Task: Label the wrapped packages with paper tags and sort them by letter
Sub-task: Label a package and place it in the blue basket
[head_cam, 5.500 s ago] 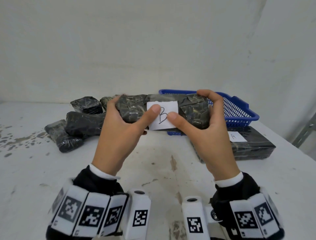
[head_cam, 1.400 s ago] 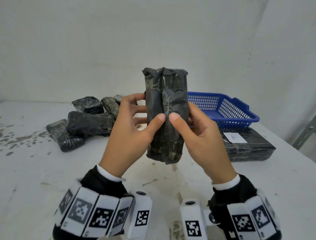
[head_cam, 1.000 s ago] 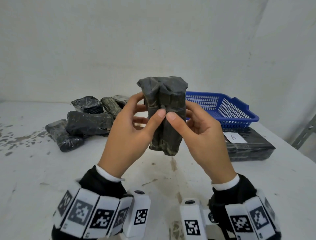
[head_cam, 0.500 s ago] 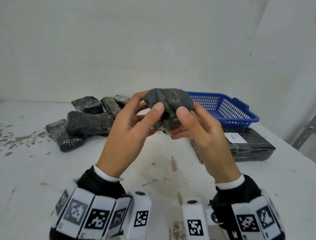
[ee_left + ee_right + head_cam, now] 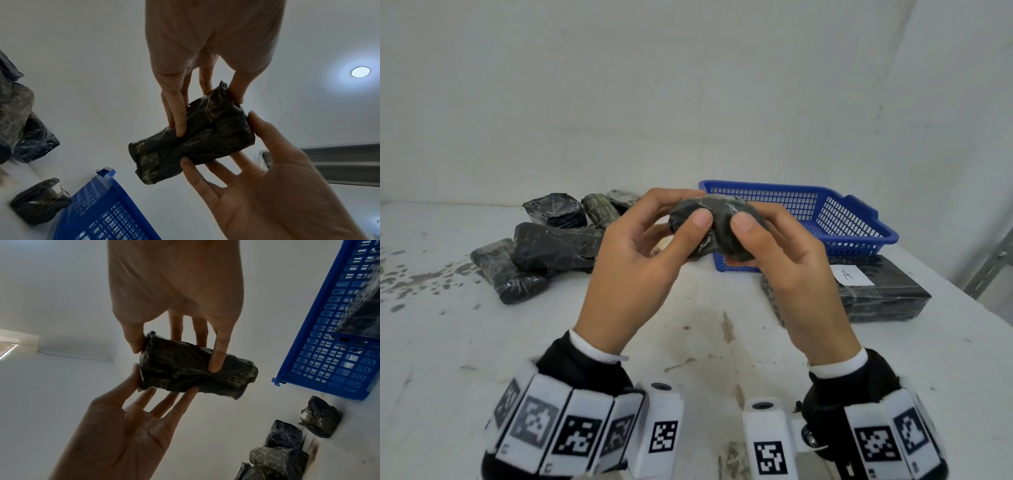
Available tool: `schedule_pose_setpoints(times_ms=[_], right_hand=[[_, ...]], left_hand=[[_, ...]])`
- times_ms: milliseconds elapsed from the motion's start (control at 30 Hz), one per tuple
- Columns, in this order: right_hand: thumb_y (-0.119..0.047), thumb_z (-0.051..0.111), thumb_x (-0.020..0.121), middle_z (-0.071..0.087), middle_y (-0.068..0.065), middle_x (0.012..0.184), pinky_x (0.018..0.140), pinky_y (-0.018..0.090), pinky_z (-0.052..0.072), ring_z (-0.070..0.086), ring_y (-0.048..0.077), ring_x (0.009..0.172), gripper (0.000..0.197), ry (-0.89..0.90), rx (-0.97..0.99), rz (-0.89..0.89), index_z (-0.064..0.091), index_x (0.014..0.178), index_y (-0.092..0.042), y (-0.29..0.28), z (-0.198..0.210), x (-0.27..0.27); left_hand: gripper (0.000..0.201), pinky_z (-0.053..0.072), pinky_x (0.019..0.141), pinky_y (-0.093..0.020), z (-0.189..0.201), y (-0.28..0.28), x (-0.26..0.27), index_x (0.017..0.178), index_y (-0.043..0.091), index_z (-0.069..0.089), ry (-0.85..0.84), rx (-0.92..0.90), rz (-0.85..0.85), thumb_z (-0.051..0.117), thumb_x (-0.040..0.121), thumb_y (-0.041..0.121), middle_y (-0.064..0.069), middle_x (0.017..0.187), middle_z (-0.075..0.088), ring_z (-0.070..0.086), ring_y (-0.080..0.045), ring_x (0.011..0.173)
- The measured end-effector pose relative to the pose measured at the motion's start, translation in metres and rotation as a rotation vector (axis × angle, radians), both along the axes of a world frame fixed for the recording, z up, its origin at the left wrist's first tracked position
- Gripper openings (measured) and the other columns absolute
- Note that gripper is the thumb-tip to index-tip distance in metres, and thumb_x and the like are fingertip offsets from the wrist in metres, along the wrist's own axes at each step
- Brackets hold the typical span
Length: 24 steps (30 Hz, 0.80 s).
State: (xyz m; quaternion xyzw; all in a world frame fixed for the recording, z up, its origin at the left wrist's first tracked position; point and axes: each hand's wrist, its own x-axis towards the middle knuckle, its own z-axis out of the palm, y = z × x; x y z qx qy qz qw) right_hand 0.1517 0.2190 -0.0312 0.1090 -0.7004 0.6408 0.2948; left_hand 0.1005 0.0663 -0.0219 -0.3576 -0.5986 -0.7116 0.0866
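Wrapped package (image 5: 717, 228): short, blunt roll in crinkled, glossy black film, held end-on above the worktop (image 5: 688, 342), in front of the blue basket (image 5: 825, 219). Left hand (image 5: 640, 274): fingers (image 5: 179, 116) and thumb grasping the roll's near end. Right hand (image 5: 791, 270): fingers (image 5: 218, 353) and thumb gripping its other side.

Blue basket: rigid plastic, rectangular, lattice walls.

Flat block (image 5: 887, 294): black-wrapped, just in front of the basket, carrying a white paper tag (image 5: 851, 275) lettered "A".

Unlabelled packages (image 5: 551, 246): lumpy black bundles heaped left of the basket.

Worktop: white, stained and scuffed.
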Motion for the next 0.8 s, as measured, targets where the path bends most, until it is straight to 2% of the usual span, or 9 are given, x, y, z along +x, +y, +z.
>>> schedule_pose_setpoints(times_ms=[100, 167, 267, 333, 400, 467, 533, 700, 800], right_hand=[[-0.04, 0.07, 0.082, 0.074, 0.0, 0.102, 0.08, 0.026, 0.056, 0.07, 0.022, 0.086, 0.034, -0.006, -0.03, 0.004, 0.068, 0.103, -0.013, 0.001, 0.0, 0.0001], [-0.046, 0.072, 0.08, 0.072, -0.005, 0.104, 0.078, 0.025, 0.055, 0.069, 0.012, 0.084, 0.034, -0.044, -0.068, 0.018, 0.067, 0.09, -0.014, 0.0012, 0.0008, 0.0002], [-0.038, 0.083, 0.069, 0.066, -0.009, 0.127, 0.074, 0.025, 0.057, 0.072, 0.01, 0.088, 0.032, -0.087, -0.093, 0.027, 0.066, 0.086, -0.017, 0.0017, 0.001, 0.0015], [-0.027, 0.078, 0.068, 0.063, -0.011, 0.131, 0.074, 0.028, 0.059, 0.073, 0.015, 0.093, 0.038, -0.091, -0.1, 0.045, 0.063, 0.102, -0.018, 0.0002, 0.0009, 0.0023], [-0.02, 0.08, 0.068, 0.062, -0.011, 0.132, 0.081, 0.029, 0.059, 0.072, 0.014, 0.1, 0.063, -0.082, -0.097, 0.049, 0.053, 0.126, -0.022, -0.0007, -0.0002, 0.0019], [-0.019, 0.086, 0.067, 0.053, -0.006, 0.142, 0.09, 0.029, 0.057, 0.069, 0.011, 0.11, 0.086, -0.074, -0.077, 0.039, 0.042, 0.141, -0.032, -0.0001, -0.0022, 0.0], [-0.021, 0.084, 0.067, 0.053, -0.002, 0.144, 0.097, 0.03, 0.055, 0.065, 0.01, 0.119, 0.097, -0.082, -0.041, 0.046, 0.034, 0.15, -0.034, 0.0005, -0.003, -0.001], [-0.025, 0.074, 0.076, 0.067, -0.001, 0.129, 0.093, 0.028, 0.055, 0.067, 0.01, 0.114, 0.079, -0.105, -0.04, 0.046, 0.043, 0.149, -0.026, -0.0013, -0.0007, -0.0007], [-0.022, 0.073, 0.076, 0.07, 0.002, 0.124, 0.094, 0.031, 0.056, 0.069, 0.014, 0.11, 0.081, -0.091, -0.068, 0.038, 0.039, 0.15, -0.024, -0.0009, -0.0006, -0.0011]], left_hand=[[0.026, 0.059, 0.079, -0.042, 0.0001, -0.0005, 0.0004, 0.097, 0.015, 0.069, -0.03, 0.033, -0.02, 0.063, 0.082, 0.036, 0.003, 0.107, 0.072, 0.068, -0.018, 0.098], [0.024, 0.057, 0.065, -0.027, 0.0009, -0.0006, 0.0005, 0.088, 0.011, 0.073, -0.086, 0.066, -0.046, 0.06, 0.088, 0.032, 0.006, 0.104, 0.074, 0.069, -0.013, 0.093], [0.018, 0.057, 0.071, -0.024, -0.0008, -0.0001, -0.002, 0.093, 0.01, 0.071, -0.117, 0.06, -0.01, 0.066, 0.084, 0.025, 0.002, 0.108, 0.073, 0.069, -0.012, 0.097], [0.038, 0.056, 0.078, -0.022, -0.0028, -0.001, -0.0047, 0.112, 0.015, 0.064, -0.143, 0.025, 0.022, 0.073, 0.076, 0.021, 0.003, 0.117, 0.067, 0.068, -0.007, 0.101], [0.051, 0.055, 0.085, -0.024, -0.0033, -0.001, -0.007, 0.123, 0.019, 0.059, -0.191, 0.006, 0.03, 0.07, 0.073, 0.024, 0.003, 0.124, 0.064, 0.065, -0.006, 0.108], [0.054, 0.056, 0.084, -0.027, -0.0012, -0.0006, -0.0053, 0.127, 0.014, 0.057, -0.231, 0.016, -0.016, 0.076, 0.077, 0.023, -0.003, 0.119, 0.068, 0.068, -0.011, 0.105], [0.047, 0.056, 0.083, -0.028, 0.0007, 0.0012, -0.0036, 0.126, 0.011, 0.056, -0.238, 0.017, -0.017, 0.069, 0.082, 0.019, -0.005, 0.112, 0.072, 0.071, -0.013, 0.098], [0.041, 0.056, 0.077, -0.031, 0.0014, 0.0001, -0.0032, 0.114, 0.017, 0.059, -0.244, 0.029, -0.028, 0.065, 0.074, 0.025, -0.007, 0.106, 0.073, 0.072, -0.016, 0.09], [0.037, 0.056, 0.071, -0.028, 0.0025, -0.0002, -0.0021, 0.107, 0.017, 0.059, -0.241, 0.036, -0.037, 0.065, 0.073, 0.028, -0.006, 0.102, 0.073, 0.071, -0.013, 0.084]])
